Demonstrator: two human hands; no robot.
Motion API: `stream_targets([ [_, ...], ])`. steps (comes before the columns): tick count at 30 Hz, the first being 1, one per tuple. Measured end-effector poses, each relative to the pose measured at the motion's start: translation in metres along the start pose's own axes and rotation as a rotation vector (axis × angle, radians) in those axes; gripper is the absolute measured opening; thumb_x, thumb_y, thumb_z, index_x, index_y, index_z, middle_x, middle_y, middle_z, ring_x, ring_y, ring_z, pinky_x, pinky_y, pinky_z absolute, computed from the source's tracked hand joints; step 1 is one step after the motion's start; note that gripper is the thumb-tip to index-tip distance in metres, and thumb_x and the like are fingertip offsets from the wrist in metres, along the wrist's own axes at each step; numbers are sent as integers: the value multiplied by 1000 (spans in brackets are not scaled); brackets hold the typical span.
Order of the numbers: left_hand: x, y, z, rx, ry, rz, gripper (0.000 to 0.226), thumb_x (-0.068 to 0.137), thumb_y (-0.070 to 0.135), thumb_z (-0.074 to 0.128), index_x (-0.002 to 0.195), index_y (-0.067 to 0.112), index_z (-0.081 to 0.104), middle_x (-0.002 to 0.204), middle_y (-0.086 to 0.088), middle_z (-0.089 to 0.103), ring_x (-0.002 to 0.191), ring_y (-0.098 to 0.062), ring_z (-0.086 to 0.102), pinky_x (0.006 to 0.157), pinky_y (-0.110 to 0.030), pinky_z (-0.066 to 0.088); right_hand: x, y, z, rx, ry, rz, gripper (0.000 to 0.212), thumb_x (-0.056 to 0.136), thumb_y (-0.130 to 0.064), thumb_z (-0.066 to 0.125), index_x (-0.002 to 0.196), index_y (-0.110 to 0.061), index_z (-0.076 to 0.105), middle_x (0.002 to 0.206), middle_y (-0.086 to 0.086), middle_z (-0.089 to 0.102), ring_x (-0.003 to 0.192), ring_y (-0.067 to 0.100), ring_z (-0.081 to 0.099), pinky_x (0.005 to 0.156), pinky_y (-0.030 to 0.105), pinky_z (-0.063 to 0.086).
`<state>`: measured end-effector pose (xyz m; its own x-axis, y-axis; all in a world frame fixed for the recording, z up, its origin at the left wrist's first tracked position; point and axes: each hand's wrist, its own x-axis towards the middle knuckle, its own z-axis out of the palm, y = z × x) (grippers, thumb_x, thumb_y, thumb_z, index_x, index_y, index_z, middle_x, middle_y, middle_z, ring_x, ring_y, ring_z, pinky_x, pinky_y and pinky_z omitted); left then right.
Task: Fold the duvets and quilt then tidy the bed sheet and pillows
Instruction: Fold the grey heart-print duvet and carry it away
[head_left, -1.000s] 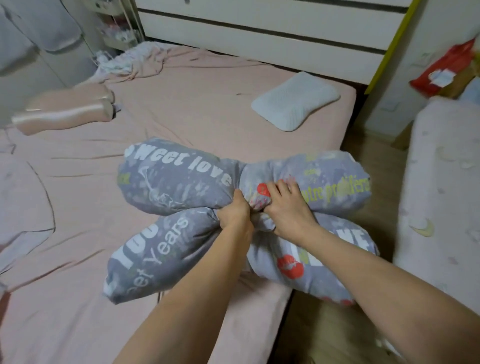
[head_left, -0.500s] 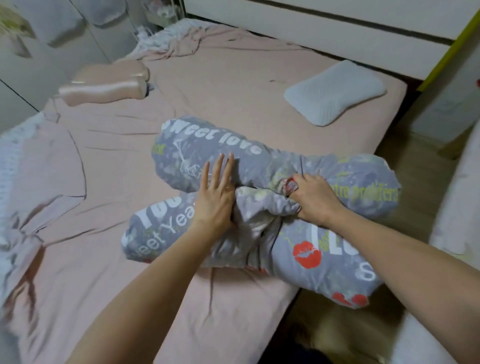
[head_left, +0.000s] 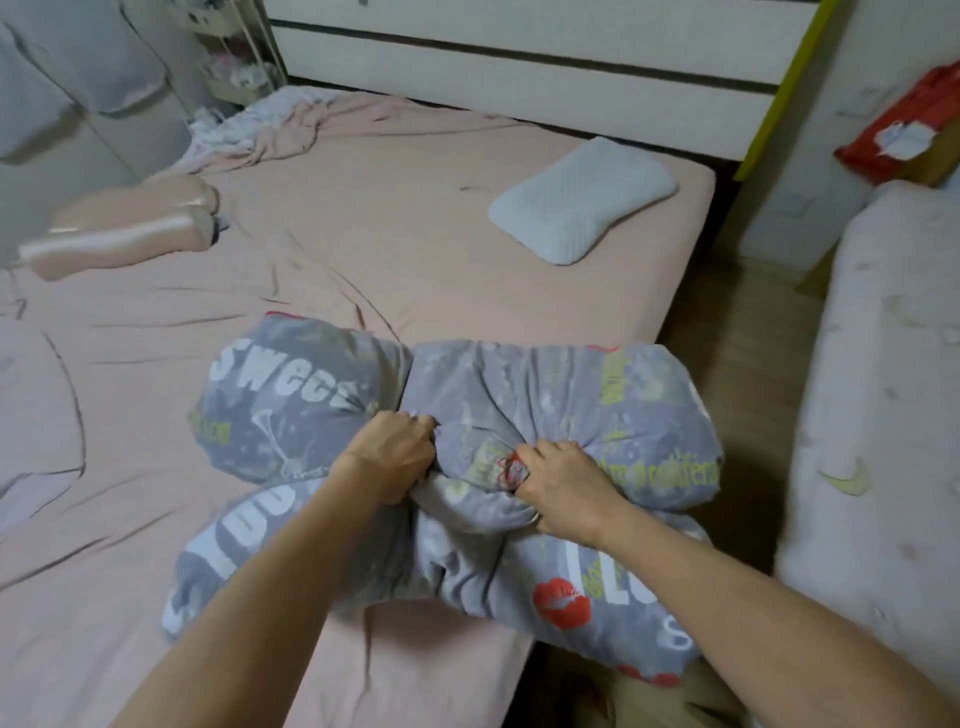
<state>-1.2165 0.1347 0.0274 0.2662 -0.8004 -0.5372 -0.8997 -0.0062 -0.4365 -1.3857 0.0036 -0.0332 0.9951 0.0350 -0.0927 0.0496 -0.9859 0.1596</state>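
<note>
The grey printed duvet (head_left: 467, 467) sits bundled at the bed's (head_left: 415, 260) near edge. The left hand (head_left: 389, 457) and right hand (head_left: 561, 483) each clutch bunched fabric at its middle — probably cinching the bundle tight.

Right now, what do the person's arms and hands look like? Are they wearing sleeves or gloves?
Both forearms are bare, with no sleeves showing as far up as the picture reaches. The left hand and the right hand have no gloves, and no watch or bracelet shows at either wrist. Whether the right hand has a ring is too small to tell.
</note>
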Motion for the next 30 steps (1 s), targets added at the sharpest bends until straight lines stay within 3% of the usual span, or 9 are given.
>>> stream_targets([
  [6,-27,16,-74,107,73,53,39,90,28,54,126,14,56,132,-2,52,101,-23,62,68,-33,43,-53,24,-32,-1,65,52,26,37,-29,83,55,-20,66,67,4,57,55,23,57,45,26,41],
  [10,-40,16,-145,173,145,180,34,84,38,58,112,19,65,123,2,60,103,-24,63,79,-33,49,-100,49,-72,19,160,147,28,33,-20,82,53,-15,64,64,7,58,51,25,58,42,24,41],
  [14,-43,64,-201,232,205,351,48,82,56,60,109,17,66,115,-2,64,103,-25,62,83,-34,47,-187,42,-88,-34,110,280,30,35,-26,83,53,-15,61,61,5,57,50,24,58,38,24,41],
  [18,-41,142,-254,329,301,560,49,83,56,62,112,17,66,118,-2,63,106,-24,60,86,-34,47,-289,17,-96,-75,38,524,30,45,-31,82,55,-15,60,60,6,57,49,26,59,36,26,43],
  [23,-61,280,-305,490,473,897,54,84,53,64,116,10,64,133,-9,53,116,-30,55,96,-37,43,-429,-66,-104,-46,-197,897,38,42,-42,85,55,-15,61,59,6,58,49,26,60,36,26,43],
  [27,-109,399,-348,652,651,1180,53,86,57,57,110,10,63,118,-11,61,111,-31,58,96,-38,45,-527,-152,-132,42,-448,1293,29,72,-41,69,81,-14,67,86,10,62,76,30,62,55,36,51],
  [28,-118,413,-354,649,651,1210,50,86,55,58,108,11,64,115,-11,63,109,-32,58,94,-38,46,-539,-162,-137,39,-484,1339,28,76,-41,66,82,-14,67,88,10,61,78,30,61,59,36,52],
  [30,-159,466,-371,713,706,1358,43,86,50,59,101,10,66,109,-12,64,104,-32,60,86,-36,47,-578,-209,-149,-8,-508,1490,24,68,-41,71,70,-17,67,79,6,61,66,25,61,52,29,48],
])
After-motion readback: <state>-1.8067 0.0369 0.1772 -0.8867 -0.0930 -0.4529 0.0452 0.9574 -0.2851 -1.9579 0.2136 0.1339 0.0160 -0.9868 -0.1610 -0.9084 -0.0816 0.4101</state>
